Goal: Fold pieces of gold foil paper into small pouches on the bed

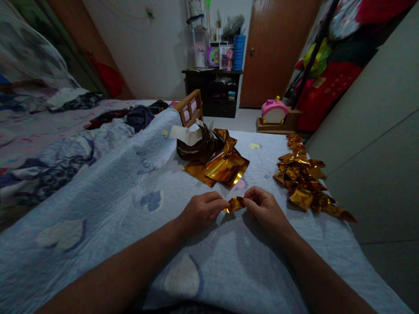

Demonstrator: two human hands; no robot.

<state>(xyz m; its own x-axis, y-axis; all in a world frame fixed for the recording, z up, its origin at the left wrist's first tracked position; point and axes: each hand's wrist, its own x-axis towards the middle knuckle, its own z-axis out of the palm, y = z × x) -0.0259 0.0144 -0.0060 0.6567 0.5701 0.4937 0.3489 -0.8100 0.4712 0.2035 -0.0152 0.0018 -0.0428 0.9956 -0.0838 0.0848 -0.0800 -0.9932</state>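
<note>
A small folded piece of gold foil paper point(235, 204) is stretched between my two hands, just above the bed. My left hand point(203, 209) pinches its left end between thumb and fingers. At the other end, my right hand point(262, 204) pinches the paper the same way. Beyond them lie flat gold foil sheets point(225, 168), fanned out and overlapping, against a dark bundle of stacked paper point(196, 146) with a pale wrapper flap. To the right sits a pile of folded gold foil pieces point(299, 179) along the bed's edge.
A pale blue quilt point(131, 226) with heart shapes covers the bed. Crumpled clothes point(139, 117) lie at the left. A wooden bed rail point(190, 107) rises behind the stack. Farther off stand a dark cabinet point(211, 93) and a pink toy case point(275, 111) on a box.
</note>
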